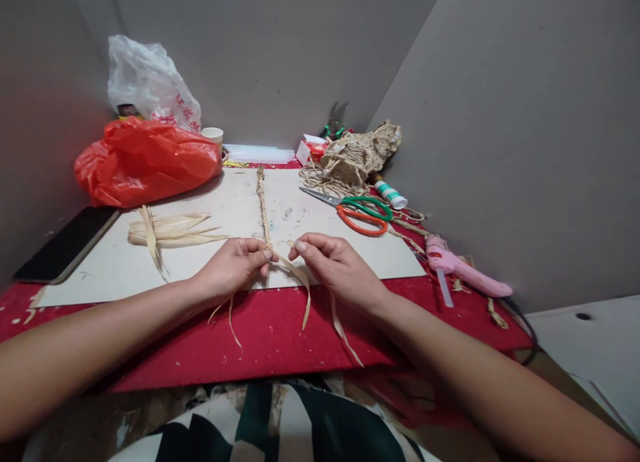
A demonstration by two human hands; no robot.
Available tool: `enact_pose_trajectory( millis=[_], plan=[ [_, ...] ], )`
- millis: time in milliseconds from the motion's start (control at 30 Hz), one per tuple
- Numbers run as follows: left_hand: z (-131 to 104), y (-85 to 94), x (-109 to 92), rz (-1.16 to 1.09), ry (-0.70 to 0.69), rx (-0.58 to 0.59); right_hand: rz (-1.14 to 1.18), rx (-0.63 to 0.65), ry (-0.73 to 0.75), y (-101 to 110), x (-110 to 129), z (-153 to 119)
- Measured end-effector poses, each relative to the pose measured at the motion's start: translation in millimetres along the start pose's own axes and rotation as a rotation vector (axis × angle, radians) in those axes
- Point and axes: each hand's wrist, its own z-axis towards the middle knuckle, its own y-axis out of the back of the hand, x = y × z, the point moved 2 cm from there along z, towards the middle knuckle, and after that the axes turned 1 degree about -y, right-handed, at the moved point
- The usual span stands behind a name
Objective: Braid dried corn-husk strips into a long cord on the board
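Observation:
A thin braid (263, 205) of pale, dry husk-like strips runs away from me up the middle of the white board (230, 195). At its near end, my left hand (239, 261) pinches it between thumb and fingers, and narrow loose strands hang below that hand. My right hand (339, 267), just to the right and apart from the left, is closed in a pinch on a husk strip, whose tip shows at the thumb. One loose strip (307, 294) curves down between the hands; another (344, 332) dangles under my right hand.
Spare husk strips (175, 231) lie left, beside a phone (70, 245) and a red plastic bag (147, 163). Scissors (367, 212), a twisted-cord bundle (360, 155) and a pink glue gun (465, 270) lie right. Behind are a paper cup (213, 135) and clear sticks (260, 155). Grey walls enclose the red-covered table.

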Motion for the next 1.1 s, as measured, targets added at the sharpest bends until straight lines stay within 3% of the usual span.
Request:
enact_pose_trajectory(
  millis=[300,600,900,1100],
  plan=[
    [-0.3,1.8,2.9,0.027,-0.02,0.015,-0.043,0.069,0.043,-9.6,-1.7,-0.6],
    [0.0,2.5,1.3,0.035,-0.018,0.013,0.132,-0.038,0.05,-12.0,-8.0,-0.8],
    [-1.2,2.7,-1.3,0.024,0.011,0.038,-0.272,-0.129,0.245,-9.2,-6.1,3.5],
    [-0.5,2.6,-3.5,0.038,-0.011,0.07,-0.29,-0.099,0.228,-9.0,-12.0,9.3]
  ],
)
